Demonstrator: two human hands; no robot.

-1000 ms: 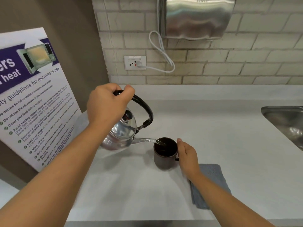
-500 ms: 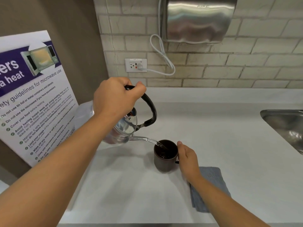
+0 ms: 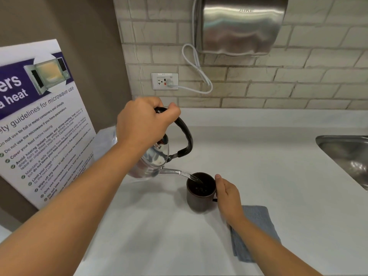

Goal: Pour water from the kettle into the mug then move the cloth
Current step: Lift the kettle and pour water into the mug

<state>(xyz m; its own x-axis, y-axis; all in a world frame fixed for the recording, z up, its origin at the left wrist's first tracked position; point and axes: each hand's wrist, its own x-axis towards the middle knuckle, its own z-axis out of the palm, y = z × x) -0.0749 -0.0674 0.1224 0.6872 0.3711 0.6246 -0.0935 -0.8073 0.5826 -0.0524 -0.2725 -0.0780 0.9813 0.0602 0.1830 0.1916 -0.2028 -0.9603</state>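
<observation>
My left hand (image 3: 144, 124) grips the black handle of a shiny steel kettle (image 3: 153, 163), which is tilted to the right. A thin stream of water runs from its spout into a dark brown mug (image 3: 200, 193) standing on the white counter (image 3: 258, 166). My right hand (image 3: 229, 198) wraps the mug's right side at the handle and holds it steady. A folded grey-blue cloth (image 3: 256, 228) lies flat on the counter just right of and nearer than the mug, partly under my right forearm.
A steel sink (image 3: 348, 156) is set into the counter at the right edge. A microwave guidelines poster (image 3: 39, 120) leans at the left. On the brick wall hang a steel hand dryer (image 3: 241, 24) and a socket (image 3: 164, 81) with a white cord.
The kettle has tipped further, its handle raised higher above the mug. Water keeps flowing into the mug. My right hand stays on the mug.
</observation>
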